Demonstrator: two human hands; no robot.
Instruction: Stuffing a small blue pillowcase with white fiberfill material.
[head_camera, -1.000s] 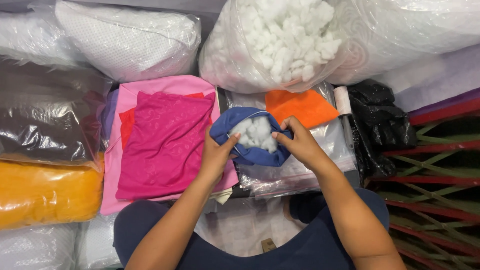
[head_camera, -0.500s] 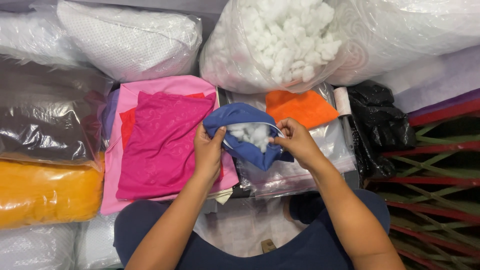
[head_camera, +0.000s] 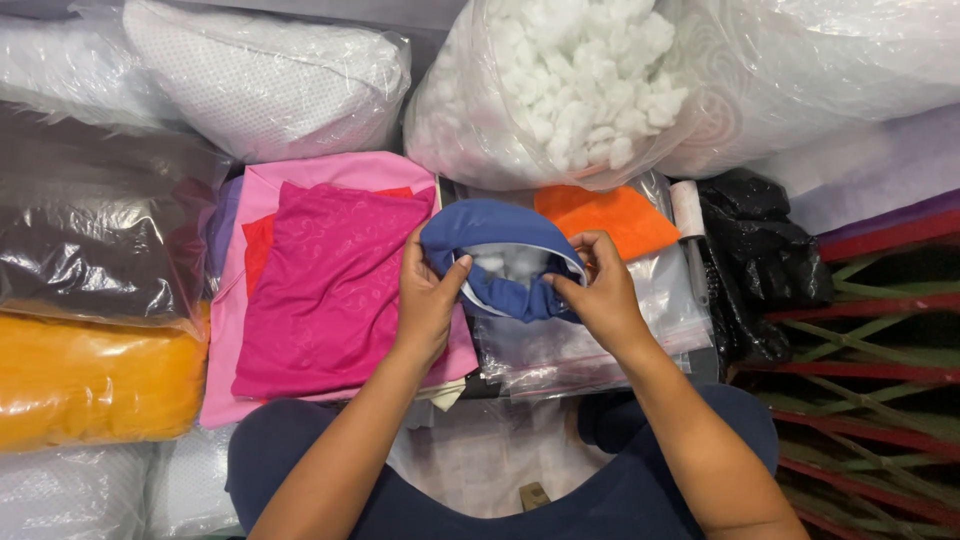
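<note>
Near the middle of the frame both hands grip a small blue fabric pouch (head_camera: 500, 262) whose open mouth shows white fibre stuffing (head_camera: 512, 264) inside. The left hand (head_camera: 428, 300) clamps the pouch's left edge, thumb hooked over the rim; the right hand (head_camera: 600, 295) pinches the right edge between thumb and fingertips — so both hands are closed on the blue fabric, holding the mouth between them.

The pouch hangs just above a stack of clear plastic zip bags (head_camera: 590, 345), which lie right of centre. An orange piece of cloth (head_camera: 605, 215) rests on those bags just above and right of the pouch. Left of the pouch lies a magenta patterned cloth (head_camera: 330, 285) on top of a larger pale pink cloth (head_camera: 300, 185), with a bit of red fabric (head_camera: 258, 250) showing between them.

At the top centre a big clear plastic bag full of white stuffing tufts (head_camera: 560, 90) bulges towards the hands. In the upper left sits a white mesh-textured cushion in plastic wrap (head_camera: 265, 75). Along the left edge a dark bundle in clear plastic (head_camera: 95, 245) sits above an orange bundle in plastic (head_camera: 95, 380). Right of the zip bags is crumpled black plastic (head_camera: 760, 250), and a small white roll (head_camera: 687, 208) stands beside it. The person's dark blue clothing (head_camera: 640, 490) fills the bottom centre.
</note>
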